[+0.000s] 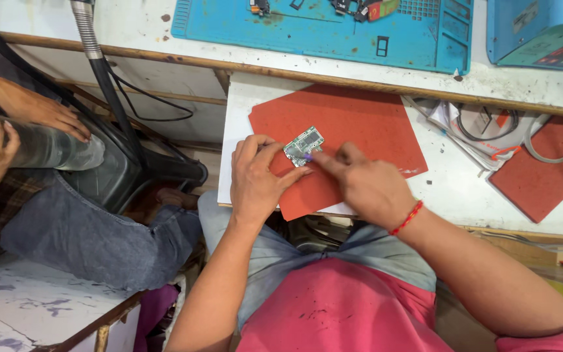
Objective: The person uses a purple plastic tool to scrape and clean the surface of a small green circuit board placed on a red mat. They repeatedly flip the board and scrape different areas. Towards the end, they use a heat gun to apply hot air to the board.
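red mat (360, 124), small circuit board (303, 145) between left hand (255, 179) and right hand (366, 186)

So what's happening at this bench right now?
A person seated at a white workbench holds a small green circuit board on a red mat. The left hand grips the board at its lower edge, while the right hand presses a fingertip at the board's lower right edge. A blue work mat with small parts lies farther back. To the left, another person's hand rests by a grey cylinder.
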